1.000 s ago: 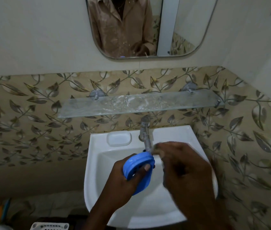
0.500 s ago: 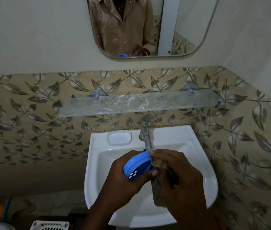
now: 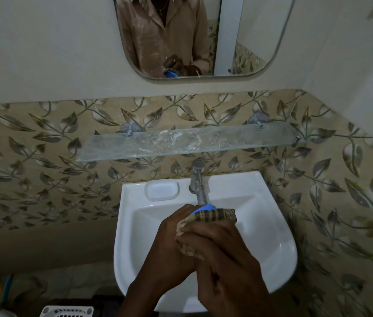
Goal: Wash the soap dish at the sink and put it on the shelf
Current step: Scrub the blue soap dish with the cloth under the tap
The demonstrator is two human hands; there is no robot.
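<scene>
Soap dish mid-wash at the sink, shelf not yet used.
Over the sink, below the bare glass shelf, the left hand grips the blue soap dish under the tap; the right hand presses a cloth on it.

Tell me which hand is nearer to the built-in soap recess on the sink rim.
Left. The left hand is over the basin, just below and right of the soap recess, holding the blue soap dish. The right hand, gripping the cloth, is farther right.
</scene>
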